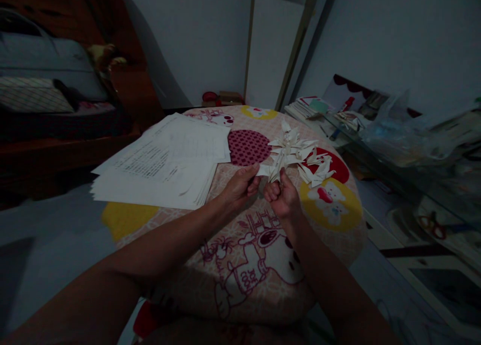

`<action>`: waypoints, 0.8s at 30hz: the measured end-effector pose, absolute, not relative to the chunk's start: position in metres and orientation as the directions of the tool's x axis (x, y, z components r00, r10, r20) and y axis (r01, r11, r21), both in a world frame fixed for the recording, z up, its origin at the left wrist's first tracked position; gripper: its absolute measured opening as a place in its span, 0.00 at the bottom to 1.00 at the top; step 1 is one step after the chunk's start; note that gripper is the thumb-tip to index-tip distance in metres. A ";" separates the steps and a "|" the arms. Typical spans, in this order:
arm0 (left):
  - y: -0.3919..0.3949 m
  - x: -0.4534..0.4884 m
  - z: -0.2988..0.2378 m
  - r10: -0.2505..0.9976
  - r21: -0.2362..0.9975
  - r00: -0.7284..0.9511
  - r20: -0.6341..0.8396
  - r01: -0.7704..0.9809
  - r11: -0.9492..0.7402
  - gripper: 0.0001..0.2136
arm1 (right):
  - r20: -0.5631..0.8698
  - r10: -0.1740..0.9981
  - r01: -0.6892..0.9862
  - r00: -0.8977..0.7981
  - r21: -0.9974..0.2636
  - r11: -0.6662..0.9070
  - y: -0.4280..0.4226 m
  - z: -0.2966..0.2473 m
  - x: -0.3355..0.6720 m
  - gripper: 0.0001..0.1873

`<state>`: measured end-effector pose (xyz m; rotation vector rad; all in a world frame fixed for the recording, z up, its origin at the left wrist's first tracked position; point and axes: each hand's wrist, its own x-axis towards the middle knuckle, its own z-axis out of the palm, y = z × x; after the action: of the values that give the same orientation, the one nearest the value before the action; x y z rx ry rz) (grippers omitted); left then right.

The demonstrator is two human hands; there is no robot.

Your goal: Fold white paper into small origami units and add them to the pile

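Note:
Between my two hands, over the round table, is a white folded paper crane (266,170). My left hand (242,186) pinches its left end between thumb and fingers. My right hand (282,195) grips the right side, thumb up and the other fingers curled in. The crane's outline merges with the pile behind, so its exact shape is hard to make out. Just beyond my hands lie several finished-looking paper cranes (317,168), heaped with pointed wings and necks sticking out. To the left of them rests a stack of printed paper sheets (165,159).
A patterned cloth (240,255) covers the round table (210,180). On the right stands a glass-topped cabinet (391,169) with papers, a plastic bag (394,122) and scissors (432,226) on a lower level. A wooden bench (131,92) holding bags is at the left.

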<state>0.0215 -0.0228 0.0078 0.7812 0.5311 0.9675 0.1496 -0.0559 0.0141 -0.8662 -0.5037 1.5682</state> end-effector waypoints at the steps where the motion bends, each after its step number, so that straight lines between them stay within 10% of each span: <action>1: -0.023 0.021 0.009 0.873 0.784 0.483 -0.067 -0.515 0.345 0.23 | -0.246 0.969 -0.643 0.001 -0.742 -0.187 -0.056 0.014 0.150 0.35; 24: -0.026 0.018 0.019 0.860 0.728 0.473 -0.194 -0.518 0.449 0.16 | -0.222 0.969 -0.655 0.106 -0.749 -0.100 -0.059 0.022 0.159 0.27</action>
<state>0.0180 -0.0264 0.0190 0.6480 0.6043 0.9190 0.1591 -0.0590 0.0224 -0.8697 -0.4700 1.4520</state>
